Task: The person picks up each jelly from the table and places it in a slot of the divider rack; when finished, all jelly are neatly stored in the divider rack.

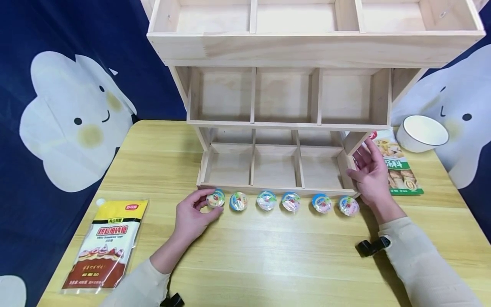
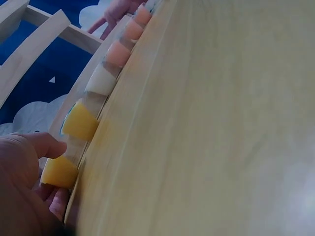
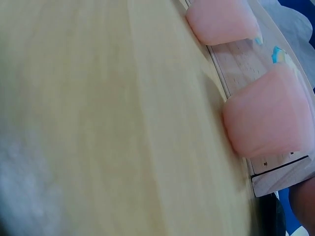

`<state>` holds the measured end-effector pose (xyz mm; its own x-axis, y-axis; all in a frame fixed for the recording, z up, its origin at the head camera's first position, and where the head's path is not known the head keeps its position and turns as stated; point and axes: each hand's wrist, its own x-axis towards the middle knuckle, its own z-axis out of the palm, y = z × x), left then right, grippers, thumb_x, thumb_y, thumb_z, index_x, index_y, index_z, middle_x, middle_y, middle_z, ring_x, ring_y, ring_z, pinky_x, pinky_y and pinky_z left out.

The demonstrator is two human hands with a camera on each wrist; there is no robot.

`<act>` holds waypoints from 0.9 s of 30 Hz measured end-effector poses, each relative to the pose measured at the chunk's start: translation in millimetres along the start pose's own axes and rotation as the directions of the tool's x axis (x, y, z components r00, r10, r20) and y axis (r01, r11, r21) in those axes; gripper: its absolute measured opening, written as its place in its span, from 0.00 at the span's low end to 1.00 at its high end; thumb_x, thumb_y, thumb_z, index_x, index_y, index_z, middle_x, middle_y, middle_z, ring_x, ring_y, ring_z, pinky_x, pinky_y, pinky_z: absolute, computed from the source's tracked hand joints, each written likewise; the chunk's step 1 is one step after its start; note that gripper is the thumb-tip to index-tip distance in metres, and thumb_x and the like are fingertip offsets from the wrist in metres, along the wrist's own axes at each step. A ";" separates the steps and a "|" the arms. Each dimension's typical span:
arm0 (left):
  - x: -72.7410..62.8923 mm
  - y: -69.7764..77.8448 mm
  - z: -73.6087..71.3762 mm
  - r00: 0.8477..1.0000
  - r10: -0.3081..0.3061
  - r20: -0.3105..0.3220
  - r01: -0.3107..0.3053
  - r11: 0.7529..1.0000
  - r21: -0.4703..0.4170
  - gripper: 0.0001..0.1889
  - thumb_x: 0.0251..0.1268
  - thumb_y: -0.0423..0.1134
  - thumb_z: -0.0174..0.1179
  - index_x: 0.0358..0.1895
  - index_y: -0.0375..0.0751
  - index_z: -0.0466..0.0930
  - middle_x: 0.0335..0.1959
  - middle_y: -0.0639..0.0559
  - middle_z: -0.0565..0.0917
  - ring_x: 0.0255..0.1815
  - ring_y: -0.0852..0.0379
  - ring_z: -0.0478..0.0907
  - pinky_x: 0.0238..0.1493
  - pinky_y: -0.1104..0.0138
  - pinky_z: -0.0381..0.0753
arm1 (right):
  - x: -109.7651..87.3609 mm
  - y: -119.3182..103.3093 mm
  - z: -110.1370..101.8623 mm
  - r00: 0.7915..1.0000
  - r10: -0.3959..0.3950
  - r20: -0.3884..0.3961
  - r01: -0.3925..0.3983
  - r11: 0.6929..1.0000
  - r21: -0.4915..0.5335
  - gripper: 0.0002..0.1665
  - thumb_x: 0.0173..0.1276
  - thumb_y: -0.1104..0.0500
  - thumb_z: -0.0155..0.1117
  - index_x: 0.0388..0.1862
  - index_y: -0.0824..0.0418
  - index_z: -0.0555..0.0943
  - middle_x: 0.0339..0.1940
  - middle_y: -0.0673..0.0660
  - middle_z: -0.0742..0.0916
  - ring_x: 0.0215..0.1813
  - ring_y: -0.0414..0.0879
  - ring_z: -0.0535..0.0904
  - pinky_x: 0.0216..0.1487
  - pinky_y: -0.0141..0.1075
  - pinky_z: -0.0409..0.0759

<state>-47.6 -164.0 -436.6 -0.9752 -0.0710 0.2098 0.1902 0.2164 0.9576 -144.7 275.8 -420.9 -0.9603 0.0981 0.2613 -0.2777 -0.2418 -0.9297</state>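
Several small jelly cups with foil lids stand in a row along the front of a wooden tiered shelf point(image 1: 268, 51). My left hand point(image 1: 195, 215) has its thumb and fingers around the leftmost jelly cup point(image 1: 215, 198), which shows yellow in the left wrist view point(image 2: 60, 172). Just to its right stands another yellow jelly cup point(image 1: 238, 201). At the other end, my right hand point(image 1: 370, 175) rests against the right side of the shelf's lowest tier, fingers extended. Close to it is the rightmost jelly cup point(image 1: 348, 206), pink in the right wrist view point(image 3: 270, 113).
A sugar bag point(image 1: 105, 247) lies on the left of the wooden table point(image 1: 276, 264). Behind my right hand are a green and white food packet point(image 1: 400, 170) and a white bowl point(image 1: 422, 134). A dark blue curtain point(image 1: 153, 85) with cloud faces hangs behind.
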 end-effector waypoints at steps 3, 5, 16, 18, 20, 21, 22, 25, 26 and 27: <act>-0.5 12.8 -0.9 1.000 0.000 0.022 -0.001 1.000 0.012 0.24 0.40 0.12 0.72 0.47 0.19 0.81 0.47 0.30 0.82 0.42 0.37 0.79 0.49 0.61 0.84 | 0.5 -0.5 -0.2 1.000 0.001 -0.003 -0.001 1.000 -0.009 0.63 0.44 0.97 0.39 0.77 0.57 0.63 0.73 0.67 0.70 0.72 0.57 0.66 0.70 0.37 0.67; -1.2 21.1 -1.1 1.000 0.003 0.031 -0.004 1.000 0.015 0.23 0.41 0.12 0.71 0.46 0.19 0.81 0.46 0.29 0.82 0.41 0.39 0.79 0.48 0.63 0.84 | 0.6 -0.7 -0.3 1.000 0.002 -0.003 -0.002 1.000 -0.012 0.62 0.44 0.97 0.39 0.77 0.57 0.63 0.73 0.67 0.70 0.72 0.57 0.65 0.70 0.37 0.66; -2.6 15.9 -2.6 1.000 0.002 -0.023 -0.003 0.999 -0.039 0.23 0.38 0.10 0.71 0.45 0.20 0.81 0.46 0.31 0.80 0.39 0.48 0.79 0.44 0.67 0.84 | 2.2 0.6 -0.9 1.000 -0.004 0.000 0.004 0.999 -0.034 0.62 0.45 0.97 0.40 0.77 0.57 0.63 0.73 0.66 0.70 0.72 0.56 0.67 0.71 0.37 0.65; -2.4 8.6 -3.8 1.000 -0.008 -0.030 0.006 0.998 -0.058 0.24 0.38 0.10 0.71 0.45 0.22 0.82 0.46 0.32 0.80 0.40 0.49 0.79 0.45 0.68 0.84 | 2.4 0.9 -0.8 1.000 -0.004 0.002 0.004 0.999 -0.040 0.62 0.45 0.97 0.40 0.77 0.57 0.63 0.73 0.66 0.70 0.72 0.56 0.66 0.71 0.37 0.64; -2.5 2.4 -5.0 0.999 -0.016 -0.030 0.014 0.996 -0.086 0.25 0.38 0.09 0.71 0.46 0.23 0.82 0.47 0.34 0.80 0.42 0.49 0.79 0.45 0.69 0.84 | 2.0 1.0 -0.8 1.000 -0.002 0.002 0.002 0.999 -0.040 0.62 0.45 0.97 0.40 0.77 0.57 0.63 0.73 0.66 0.70 0.72 0.56 0.66 0.71 0.37 0.64; -2.7 1.0 -5.4 0.999 -0.018 -0.027 0.015 0.995 -0.102 0.25 0.38 0.09 0.71 0.46 0.23 0.82 0.47 0.34 0.79 0.42 0.50 0.79 0.45 0.69 0.84 | 1.8 1.0 -0.9 1.000 -0.002 0.003 0.002 0.999 -0.038 0.62 0.45 0.97 0.40 0.77 0.57 0.63 0.73 0.66 0.70 0.72 0.56 0.66 0.71 0.37 0.64; -3.0 0.0 -5.8 0.999 -0.018 -0.026 0.015 0.993 -0.114 0.25 0.38 0.09 0.71 0.46 0.24 0.82 0.47 0.34 0.79 0.42 0.50 0.79 0.45 0.69 0.84 | 1.7 0.7 -0.7 1.000 -0.002 0.003 0.002 0.999 -0.036 0.62 0.46 0.97 0.40 0.77 0.57 0.63 0.73 0.66 0.70 0.72 0.56 0.66 0.71 0.37 0.64; -4.2 -1.6 -6.9 0.999 -0.013 -0.029 0.009 0.990 -0.144 0.25 0.37 0.09 0.71 0.46 0.23 0.82 0.46 0.34 0.78 0.43 0.51 0.80 0.44 0.69 0.84 | 1.5 0.1 -0.5 1.000 0.000 0.006 0.000 1.000 -0.027 0.61 0.46 0.97 0.39 0.78 0.57 0.63 0.73 0.66 0.70 0.72 0.56 0.65 0.71 0.37 0.64; -4.8 -1.5 -7.1 0.999 -0.013 -0.030 0.008 0.989 -0.150 0.25 0.37 0.09 0.71 0.46 0.23 0.82 0.45 0.33 0.78 0.43 0.51 0.80 0.44 0.69 0.84 | 1.5 0.0 -0.4 1.000 -0.001 0.006 0.001 1.000 -0.025 0.61 0.46 0.97 0.39 0.78 0.57 0.63 0.73 0.66 0.70 0.72 0.57 0.65 0.71 0.37 0.64; -5.2 -1.4 -7.2 0.999 -0.015 -0.033 0.009 0.988 -0.157 0.25 0.37 0.09 0.70 0.46 0.23 0.82 0.45 0.33 0.78 0.42 0.51 0.80 0.44 0.69 0.84 | 1.4 -0.1 -0.3 1.000 0.000 0.006 0.000 1.000 -0.023 0.61 0.46 0.97 0.39 0.78 0.57 0.63 0.73 0.66 0.69 0.73 0.57 0.65 0.71 0.37 0.64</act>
<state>-41.9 -170.9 -437.6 -0.9736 -0.1061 0.2020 0.1964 0.0604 0.9787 -145.9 276.3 -420.5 -0.9604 0.0925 0.2628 -0.2771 -0.2191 -0.9355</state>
